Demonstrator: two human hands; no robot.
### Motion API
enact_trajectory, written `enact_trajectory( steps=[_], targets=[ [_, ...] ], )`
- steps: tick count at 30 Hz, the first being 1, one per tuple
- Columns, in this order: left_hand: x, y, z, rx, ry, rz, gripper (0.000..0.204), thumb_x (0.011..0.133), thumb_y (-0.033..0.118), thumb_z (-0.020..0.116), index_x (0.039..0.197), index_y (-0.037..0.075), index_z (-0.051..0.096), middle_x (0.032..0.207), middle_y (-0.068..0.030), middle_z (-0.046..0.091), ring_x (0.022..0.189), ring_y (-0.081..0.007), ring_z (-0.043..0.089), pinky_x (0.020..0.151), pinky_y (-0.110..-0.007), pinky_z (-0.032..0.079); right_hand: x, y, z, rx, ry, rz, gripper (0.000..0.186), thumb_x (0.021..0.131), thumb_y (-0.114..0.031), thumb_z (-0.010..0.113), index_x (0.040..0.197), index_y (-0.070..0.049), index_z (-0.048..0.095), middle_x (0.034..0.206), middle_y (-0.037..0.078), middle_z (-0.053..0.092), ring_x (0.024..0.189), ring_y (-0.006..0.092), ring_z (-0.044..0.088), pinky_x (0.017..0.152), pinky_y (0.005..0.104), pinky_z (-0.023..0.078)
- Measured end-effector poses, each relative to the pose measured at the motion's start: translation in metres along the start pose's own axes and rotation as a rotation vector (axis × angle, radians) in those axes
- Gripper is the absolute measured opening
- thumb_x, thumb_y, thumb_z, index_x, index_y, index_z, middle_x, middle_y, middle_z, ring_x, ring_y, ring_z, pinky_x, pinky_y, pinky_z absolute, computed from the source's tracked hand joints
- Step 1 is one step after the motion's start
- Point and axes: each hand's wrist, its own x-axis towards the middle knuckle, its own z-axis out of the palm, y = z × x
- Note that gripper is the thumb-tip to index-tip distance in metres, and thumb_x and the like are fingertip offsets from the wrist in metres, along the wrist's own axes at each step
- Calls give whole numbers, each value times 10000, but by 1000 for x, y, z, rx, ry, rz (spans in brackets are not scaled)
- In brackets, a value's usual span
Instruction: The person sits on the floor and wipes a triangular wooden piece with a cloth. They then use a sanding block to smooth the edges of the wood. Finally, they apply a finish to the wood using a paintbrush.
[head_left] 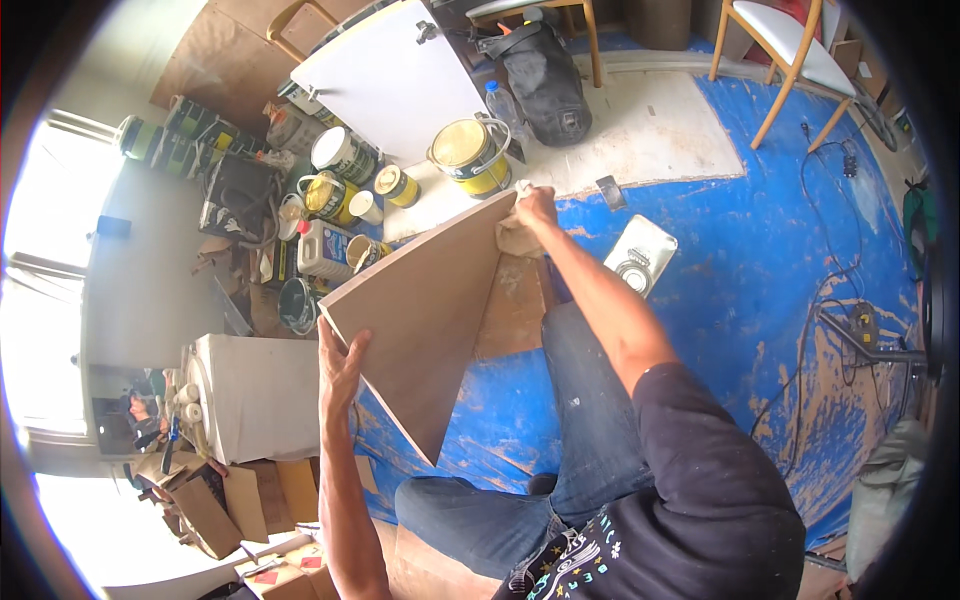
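- The brown panel (pixel 425 310) stands tilted on edge in front of the person, above the blue floor sheet (pixel 740 290) and left of the bent right leg (pixel 595 400)
- The left hand (pixel 342 362) is partly open, thumb set apart from the fingers, holding the panel's left end near its corner
- The right hand (pixel 537 207) is curled closed around a pale cloth (pixel 516 238), at the panel's far upper corner; part of the cloth hangs below the fingers
- A brown board (pixel 512 318) lies on the sheet, partly hidden behind the panel
- A white tray-like piece (pixel 652 246) with a round thing on it lies right of the right forearm
- A yellow-and-black tub (pixel 466 160) stands just beyond the right hand, with more tubs and containers to its left
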Motion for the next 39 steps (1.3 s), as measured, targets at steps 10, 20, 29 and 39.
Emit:
enact_trajectory(
  steps=[10,20,29,39],
  targets=[
    [-37,-23,-26,55,-40,-137,706,916,386,870,1419,-21,588,1246,-178,720,1132,-245,690,971,-387,559,-108,16,-218,320,-258,-164,251,1021,-60,627,1261,-11,682,1236,109,660,949,245,720,741,366,618],
    [-56,-52,-10,-380,233,-446,550,940,308,832,1325,-51,675,1212,-160,743,1070,-256,723,955,-392,580,-152,31,-243,-395,-337,-701,367,851,-2,725,1205,-91,764,1558,103,583,1502,343,451,1238,513,338],
    [-125,-69,-10,-1111,480,-582,595,957,154,784,1475,15,527,1449,-156,629,1342,-310,614,1235,-489,422,-127,101,-234,-298,-486,-710,497,811,150,620,1271,-9,726,1622,156,525,1493,364,505,1252,416,402],
    [-189,-127,23,-1311,767,-407,460,1021,174,699,1414,-18,557,1429,-176,666,1374,-317,624,1260,-486,426,-116,99,-236,-327,-545,-727,542,842,122,595,1336,-64,721,1630,112,524,1502,344,500,1244,406,409]
  ],
)
